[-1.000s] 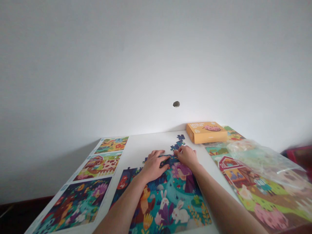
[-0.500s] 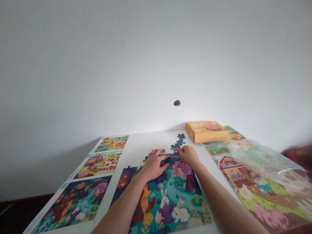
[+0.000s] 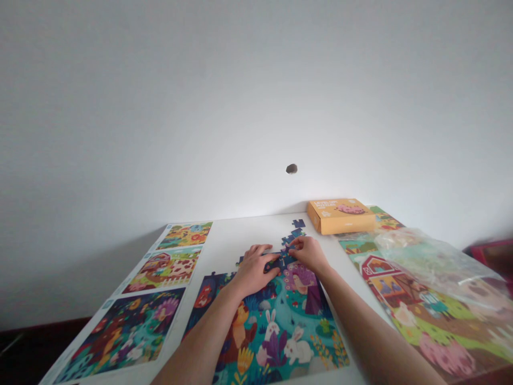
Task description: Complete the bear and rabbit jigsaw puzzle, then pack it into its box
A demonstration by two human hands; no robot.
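Left hand [image 3: 252,271] and right hand [image 3: 308,254] at a jigsaw puzzle [image 3: 276,331]

A white table [image 3: 236,235] holds the puzzle at centre. Left of it lie three picture sheets [image 3: 160,272]; right, a sheet [image 3: 444,326] under a clear plastic bag [image 3: 436,262]; beyond, an orange box [image 3: 340,216]. At its far edge, left fingers lie apart, seemingly steadying dark blue pieces [image 3: 272,260]. Right fingers bunch together there; any grip is unclear.

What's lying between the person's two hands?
Dark blue jigsaw pieces lie between the left hand and right hand, at the top edge of the assembled puzzle, in the head view.
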